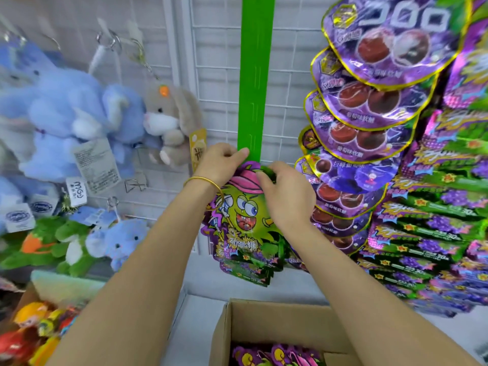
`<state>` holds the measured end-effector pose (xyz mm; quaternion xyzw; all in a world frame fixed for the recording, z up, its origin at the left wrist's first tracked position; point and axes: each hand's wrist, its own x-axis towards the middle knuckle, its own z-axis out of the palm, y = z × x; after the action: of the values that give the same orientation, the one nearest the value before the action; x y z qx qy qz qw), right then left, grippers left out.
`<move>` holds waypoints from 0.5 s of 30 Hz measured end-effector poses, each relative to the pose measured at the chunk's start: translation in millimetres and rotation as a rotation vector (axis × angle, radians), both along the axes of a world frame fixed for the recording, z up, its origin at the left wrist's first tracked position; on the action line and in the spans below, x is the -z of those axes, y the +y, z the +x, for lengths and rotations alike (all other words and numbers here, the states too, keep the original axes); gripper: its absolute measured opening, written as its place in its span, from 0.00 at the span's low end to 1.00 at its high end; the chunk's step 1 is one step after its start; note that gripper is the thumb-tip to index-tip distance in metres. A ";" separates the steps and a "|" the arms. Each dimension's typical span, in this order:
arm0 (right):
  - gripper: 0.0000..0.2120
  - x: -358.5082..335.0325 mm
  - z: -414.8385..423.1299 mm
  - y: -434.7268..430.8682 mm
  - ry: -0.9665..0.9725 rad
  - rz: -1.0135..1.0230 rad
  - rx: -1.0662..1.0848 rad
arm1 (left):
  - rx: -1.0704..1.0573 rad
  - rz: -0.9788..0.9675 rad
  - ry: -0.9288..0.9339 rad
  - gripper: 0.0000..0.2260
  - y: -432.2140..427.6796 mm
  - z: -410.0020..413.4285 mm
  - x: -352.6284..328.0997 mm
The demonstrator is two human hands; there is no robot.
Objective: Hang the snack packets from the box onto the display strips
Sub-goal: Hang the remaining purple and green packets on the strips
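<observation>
Snack packet (244,215) (one) in right hand (286,191), left hand (221,159) pinching one strip (254,75)

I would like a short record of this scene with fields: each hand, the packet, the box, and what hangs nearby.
left hand: pinches the green strip just above the snack packet
right hand: pinches the packet's top edge, at the strip
snack packet: upright against the strip; hooked or not, cannot tell
box: open, below the hands, more packets inside
nearby: plush toys on the left, purple packets on the right
</observation>
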<state>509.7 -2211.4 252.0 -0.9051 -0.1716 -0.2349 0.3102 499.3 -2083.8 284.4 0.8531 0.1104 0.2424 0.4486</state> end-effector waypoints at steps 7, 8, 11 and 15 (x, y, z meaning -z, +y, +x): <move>0.14 -10.9 3.9 3.9 -0.078 -0.079 0.032 | 0.085 -0.015 0.201 0.17 -0.4 -6.2 -20.9; 0.13 -12.1 3.9 4.3 -0.091 -0.088 0.032 | 0.079 -0.001 0.219 0.19 -1.6 -6.7 -23.7; 0.13 -15.2 3.0 6.3 -0.103 -0.107 0.034 | 0.073 0.012 0.240 0.15 -3.9 -8.7 -29.5; 0.13 -11.4 0.7 7.9 -0.075 -0.132 0.035 | 0.102 -0.060 0.270 0.14 -1.4 -6.4 -24.3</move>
<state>510.5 -2203.5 263.4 -0.9170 -0.1823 -0.2623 0.2391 492.9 -2085.2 308.7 0.8686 0.1335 0.0991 0.4667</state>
